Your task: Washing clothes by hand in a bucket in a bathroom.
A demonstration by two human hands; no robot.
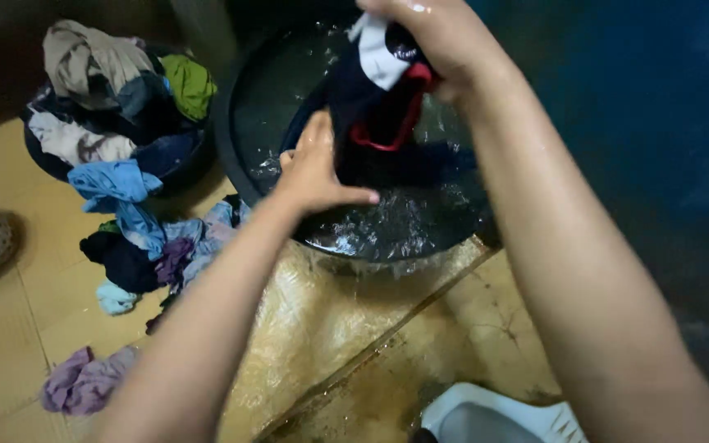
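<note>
Fingers (346, 195) around dark garment (371, 107)

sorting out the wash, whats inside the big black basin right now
The black basin holds splashing water and a dark garment with red and white trim, gripped by the left hand and right hand. The garment and foam hide the basin's bottom.

Garment: dark navy garment (375, 107) with a red-trimmed opening and a white patch near its top — soaked, bunched, hanging upright.
Place: upper centre of the frame, over the black round basin (235, 148).
Basin: holds rippling water — lower centre rim wet.
Contact: lower folds dip into the water.
</note>
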